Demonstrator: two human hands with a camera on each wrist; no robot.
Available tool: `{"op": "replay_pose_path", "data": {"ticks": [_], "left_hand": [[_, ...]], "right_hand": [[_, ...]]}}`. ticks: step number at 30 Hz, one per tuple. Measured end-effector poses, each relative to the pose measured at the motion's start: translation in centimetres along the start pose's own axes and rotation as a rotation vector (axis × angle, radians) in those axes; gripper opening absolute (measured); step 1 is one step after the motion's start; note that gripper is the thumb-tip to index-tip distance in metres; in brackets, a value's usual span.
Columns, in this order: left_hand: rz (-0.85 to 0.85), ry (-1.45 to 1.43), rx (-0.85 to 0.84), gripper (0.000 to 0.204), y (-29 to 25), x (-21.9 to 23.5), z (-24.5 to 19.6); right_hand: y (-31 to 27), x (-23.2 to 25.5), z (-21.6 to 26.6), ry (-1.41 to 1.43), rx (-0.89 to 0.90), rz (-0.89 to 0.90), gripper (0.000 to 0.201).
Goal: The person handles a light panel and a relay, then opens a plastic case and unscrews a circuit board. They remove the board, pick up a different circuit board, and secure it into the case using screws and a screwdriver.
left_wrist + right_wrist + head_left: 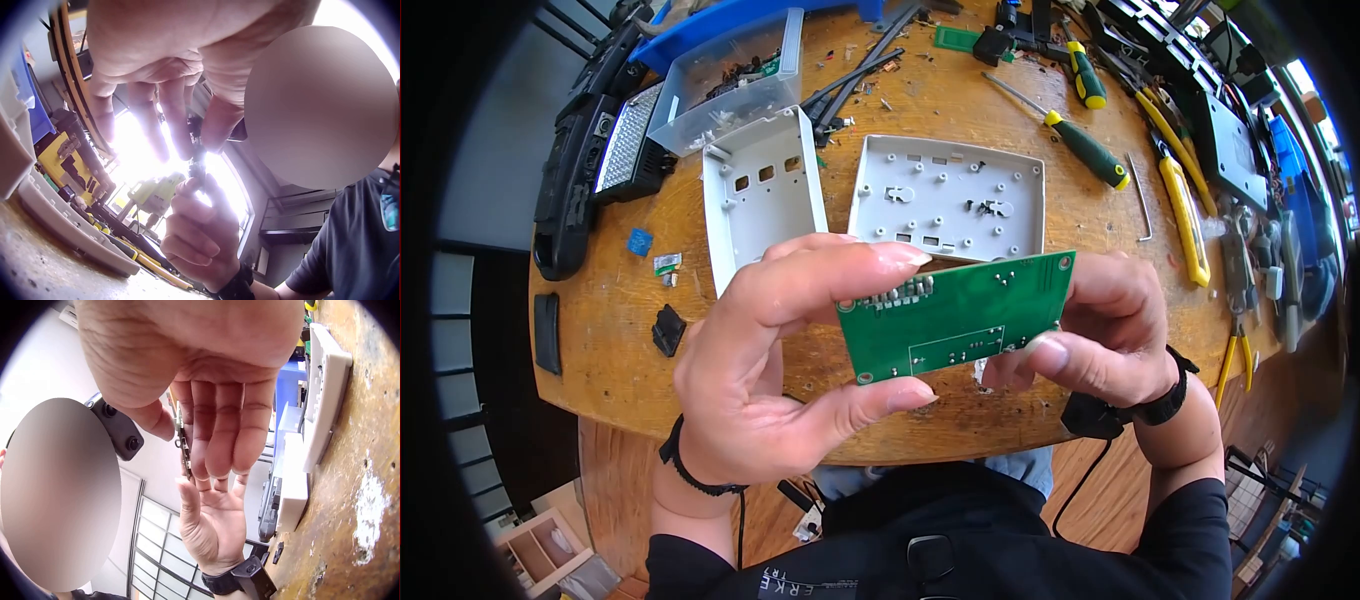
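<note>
A green circuit board (960, 310) is held up over the table, its soldered face towards the head camera. My left hand (765, 355) grips its left end, forefinger along the top edge and thumb at the bottom edge. At the other end, my right hand (1120, 325) pinches the board, thumb at the lower right corner and fingers behind. Seen edge-on in the right wrist view, the board (182, 440) sits between thumb and fingers. Beyond it lie two pale grey plastic case halves: a flat one with posts (950, 220) and a deeper one with square cutouts (765, 225).
A clear plastic bin (700, 110) of small parts stands at the back left. Towards the right lie screwdrivers (1090, 150), a hex key (1140, 197), a yellow cutter (1183, 220) and pliers (1235, 355). Small scraps dot the wooden table (610, 345).
</note>
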State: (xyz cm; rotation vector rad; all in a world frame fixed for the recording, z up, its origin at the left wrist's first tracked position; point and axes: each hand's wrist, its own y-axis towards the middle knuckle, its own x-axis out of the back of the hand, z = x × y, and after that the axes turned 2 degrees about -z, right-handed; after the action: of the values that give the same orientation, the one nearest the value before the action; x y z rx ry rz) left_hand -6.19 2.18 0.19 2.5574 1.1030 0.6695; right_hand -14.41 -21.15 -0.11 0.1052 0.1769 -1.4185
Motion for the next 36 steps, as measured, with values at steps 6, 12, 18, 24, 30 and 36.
{"op": "replay_pose_path", "data": {"ticks": [6, 12, 18, 24, 30, 36], "left_hand": [[0.044, 0.152, -0.099, 0.071, 0.0, 0.2, 0.2], [-0.008, 0.012, 0.006, 0.075, 0.0, -0.3, -0.4], [-0.005, 0.005, 0.112, 0.080, 0.0, 0.1, -0.8], [0.018, 0.017, 0.092, 0.081, 0.1, 0.2, -0.7], [0.014, 0.038, 0.067, 0.076, 0.1, -0.1, -0.9], [0.037, 0.133, -0.051, 0.067, 0.1, 0.1, -0.2]], "right_hand": [[0.1, 0.0, -0.4, -0.135, 0.111, 0.050, 0.024], [-0.3, -0.1, 0.2, -0.095, -0.007, 0.027, 0.026], [-0.4, 0.4, 0.8, -0.044, -0.026, 0.085, 0.029], [-0.3, 0.6, 0.8, -0.023, 0.010, 0.125, 0.033], [-0.1, 1.1, 0.6, -0.043, 0.061, 0.184, 0.033], [-0.1, 0.8, 0.8, -0.128, 0.072, 0.150, 0.031]]}}
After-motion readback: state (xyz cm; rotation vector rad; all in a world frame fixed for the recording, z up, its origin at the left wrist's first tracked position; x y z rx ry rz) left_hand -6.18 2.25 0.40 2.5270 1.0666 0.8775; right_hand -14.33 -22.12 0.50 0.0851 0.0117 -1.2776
